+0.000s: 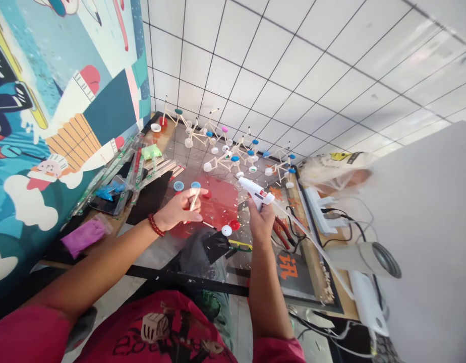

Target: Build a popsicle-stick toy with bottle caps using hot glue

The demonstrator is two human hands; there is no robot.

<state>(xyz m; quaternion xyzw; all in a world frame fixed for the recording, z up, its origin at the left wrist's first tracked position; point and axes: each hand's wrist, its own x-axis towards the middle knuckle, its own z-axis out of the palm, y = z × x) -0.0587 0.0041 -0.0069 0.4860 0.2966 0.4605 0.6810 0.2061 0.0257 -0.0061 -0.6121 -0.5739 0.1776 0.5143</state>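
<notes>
Over the red patch of the table my left hand (179, 210) pinches a short pale wooden stick (194, 199); a bit of red shows beside it among the fingers. My right hand (260, 222) is wrapped round the handle of a white hot glue gun (256, 191), its nozzle pointing up and left. Blue bottle caps (179, 186) lie just beyond my left hand. Between the two hands are a white cap (226, 230) and a red cap (235, 225). Several small models of sticks and caps (233, 154) stand along the back of the table.
Packaged sticks (157, 173) and a purple packet (83, 237) lie at the left. Pliers with red handles (283, 233) are right of my right hand. A white power strip (322, 209), cables and a grey-white cylinder (363, 258) occupy the right side. A tiled wall borders the back.
</notes>
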